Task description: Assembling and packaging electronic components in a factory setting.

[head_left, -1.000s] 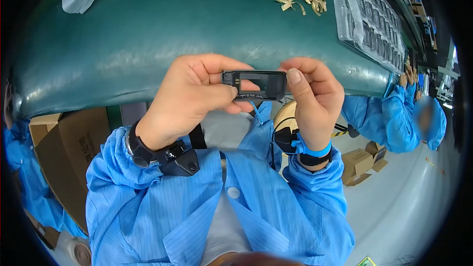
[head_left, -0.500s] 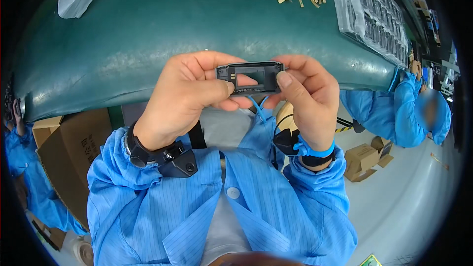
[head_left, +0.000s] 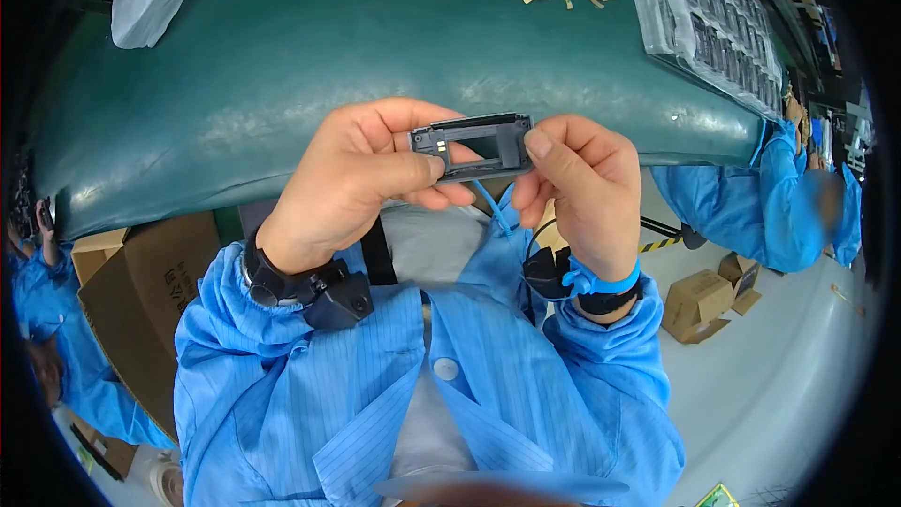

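Since a moment ago, the dark rectangular plastic housing (head_left: pixel 510 146) has been tipped slightly, its right end raised; inspection or adjustment in hand is suggested. It is held near the green table's (head_left: pixel 375 56) front edge, gripped by the left hand (head_left: pixel 343 178) and pinched at its right end by the right hand (head_left: pixel 593 183).

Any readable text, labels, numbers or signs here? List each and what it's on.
Nothing I can quote.
Tall cardboard box at left: dark printed characters, too small and blurred.
Cardboard box on the floor at right: any marks too small to make out.
Held dark frame: no readable text.
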`<state>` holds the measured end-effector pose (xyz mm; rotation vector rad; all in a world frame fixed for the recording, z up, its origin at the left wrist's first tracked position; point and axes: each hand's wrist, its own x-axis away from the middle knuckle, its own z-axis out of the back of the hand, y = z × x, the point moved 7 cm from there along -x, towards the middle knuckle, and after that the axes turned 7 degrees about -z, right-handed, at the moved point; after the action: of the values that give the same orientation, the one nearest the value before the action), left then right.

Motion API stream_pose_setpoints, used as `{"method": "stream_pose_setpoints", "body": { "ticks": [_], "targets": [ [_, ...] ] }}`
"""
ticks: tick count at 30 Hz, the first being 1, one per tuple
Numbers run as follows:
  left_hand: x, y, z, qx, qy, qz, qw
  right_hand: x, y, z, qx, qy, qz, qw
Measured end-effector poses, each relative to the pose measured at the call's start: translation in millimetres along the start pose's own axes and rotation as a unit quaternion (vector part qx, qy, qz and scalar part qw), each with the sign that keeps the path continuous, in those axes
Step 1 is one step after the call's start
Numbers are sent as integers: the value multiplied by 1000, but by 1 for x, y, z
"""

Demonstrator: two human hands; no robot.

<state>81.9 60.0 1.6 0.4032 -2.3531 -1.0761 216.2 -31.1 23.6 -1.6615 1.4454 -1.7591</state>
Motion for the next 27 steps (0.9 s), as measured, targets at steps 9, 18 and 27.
{"method": "stream_pose_setpoints", "body": {
  "ticks": [9, 18, 27],
  "targets": [
    [-4, 8, 1, -153, -2, -111, 982, 1, 3, 0, 9, 16, 0, 1000],
    [4, 41, -20, -511, 25, -320, 797, 0, 7, -6, 33, -3, -1, 999],
    [17, 45, -33, -591, 65, -438, 674, 0, 5, -14, 62, 41, 27, 997]
  ]
}}
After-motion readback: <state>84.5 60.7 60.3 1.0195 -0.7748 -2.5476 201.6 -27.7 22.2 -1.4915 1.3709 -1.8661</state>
